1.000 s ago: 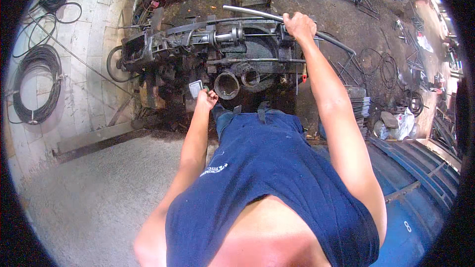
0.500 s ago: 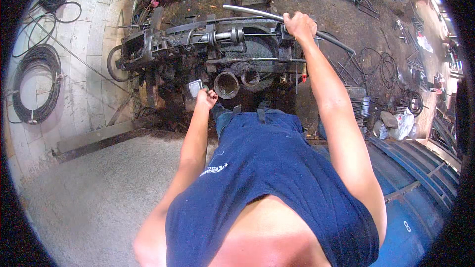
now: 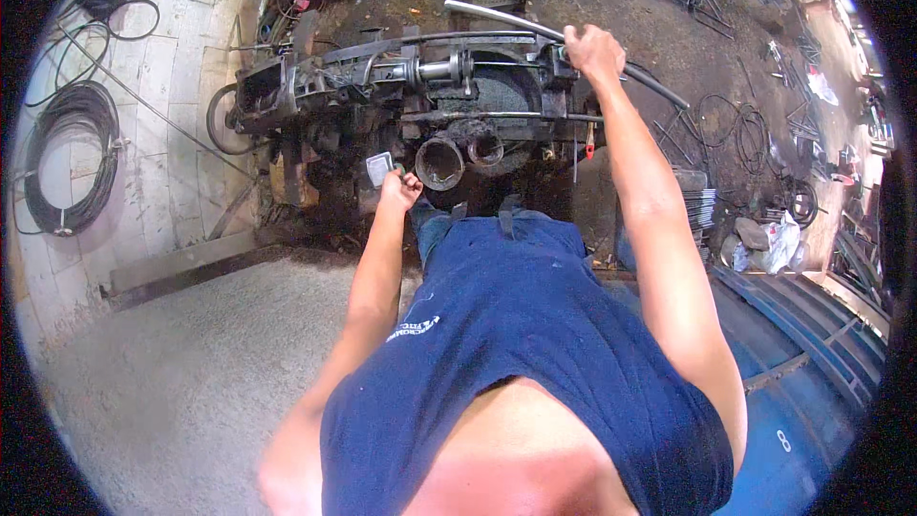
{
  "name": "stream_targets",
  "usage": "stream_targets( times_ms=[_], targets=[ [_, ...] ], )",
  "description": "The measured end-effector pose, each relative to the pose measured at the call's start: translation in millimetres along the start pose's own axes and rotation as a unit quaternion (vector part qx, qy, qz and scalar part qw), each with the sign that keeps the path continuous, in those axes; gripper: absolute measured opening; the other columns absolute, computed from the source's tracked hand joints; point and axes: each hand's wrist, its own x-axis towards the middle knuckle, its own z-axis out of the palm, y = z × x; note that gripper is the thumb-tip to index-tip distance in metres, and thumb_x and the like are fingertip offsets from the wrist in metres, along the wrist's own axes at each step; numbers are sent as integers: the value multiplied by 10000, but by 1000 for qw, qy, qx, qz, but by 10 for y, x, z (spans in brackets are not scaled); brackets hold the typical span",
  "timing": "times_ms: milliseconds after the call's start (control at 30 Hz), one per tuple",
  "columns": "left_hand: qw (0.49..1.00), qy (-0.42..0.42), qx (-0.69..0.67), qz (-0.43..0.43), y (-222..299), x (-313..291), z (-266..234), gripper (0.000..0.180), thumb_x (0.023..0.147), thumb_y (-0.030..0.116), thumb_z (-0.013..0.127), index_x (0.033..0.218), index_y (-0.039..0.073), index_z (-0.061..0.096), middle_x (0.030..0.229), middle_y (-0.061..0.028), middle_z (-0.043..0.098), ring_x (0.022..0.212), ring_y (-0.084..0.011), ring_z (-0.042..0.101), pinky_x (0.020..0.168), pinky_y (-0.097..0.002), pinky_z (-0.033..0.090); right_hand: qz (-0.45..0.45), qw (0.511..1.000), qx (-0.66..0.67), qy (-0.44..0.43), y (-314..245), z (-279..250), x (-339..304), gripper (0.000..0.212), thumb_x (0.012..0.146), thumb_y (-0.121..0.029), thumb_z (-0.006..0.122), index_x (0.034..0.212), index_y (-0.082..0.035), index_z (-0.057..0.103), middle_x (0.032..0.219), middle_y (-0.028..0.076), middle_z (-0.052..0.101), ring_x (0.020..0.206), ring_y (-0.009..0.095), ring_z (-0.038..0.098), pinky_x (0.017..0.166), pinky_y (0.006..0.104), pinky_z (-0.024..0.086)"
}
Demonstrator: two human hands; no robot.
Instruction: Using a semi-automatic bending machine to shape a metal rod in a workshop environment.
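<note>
A dark, greasy machine [image 3: 330, 86] with a bright metal shaft [image 3: 439, 70] stretches from left to right in front of me. My right hand [image 3: 594, 53] is closed around a long grey metal rod [image 3: 501, 17] at the machine's right end. The rod slants over the far side, its left end free in the air. At the near side of the machine, my left hand [image 3: 401, 191] is closed beside a small pale rectangular plate [image 3: 379, 168]. Whatever its fingers hold is hidden. Two round dark cups [image 3: 439, 163] sit just right of that hand.
A coil of black cable [image 3: 72, 158] hangs along the pale left wall. Metal rods [image 3: 702, 205] are stacked right of my right forearm. Loose wire loops [image 3: 737, 129] and a white plastic bag [image 3: 783, 241] lie farther right. A blue metal panel [image 3: 793, 392] is at the lower right.
My right hand has shifted a little to the right with the rod, whose left end has also moved right and slightly away. My left hand stays nearly in place.
</note>
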Motion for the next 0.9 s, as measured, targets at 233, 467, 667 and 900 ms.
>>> stream_targets(
  times_ms=[233,467,667,900],
  targets=[
    [994,-3,103,-21,-32,-1,-145,223,998,259,391,858,90,433,660,-18,445,538,-166,436,578,-347,413,20,999,-3,27,101,67,43,608,863,-563,449,986,-30,714,998,249,682,980,397,658,874,473,507],
    [832,54,543,99,-339,483,-782,254,941,237,547,1001,4,630,881,-153,697,738,-265,666,594,-398,514,34,999,-11,28,-11,13,33,639,873,-571,438,856,-6,734,891,275,679,900,418,671,832,476,517],
    [753,139,585,268,-507,1194,-1155,371,886,307,622,1007,-44,625,964,-276,663,956,-432,631,823,-473,487,-17,998,-44,38,-146,67,22,700,896,-636,399,826,-26,735,810,279,667,859,435,666,808,484,510],
    [654,58,736,166,-286,503,-930,568,842,410,663,1207,-21,601,1166,-268,621,1137,-377,585,962,-433,451,-63,995,-68,-42,101,14,23,803,896,-691,370,733,15,716,775,282,664,796,424,674,739,484,538]
  ],
)
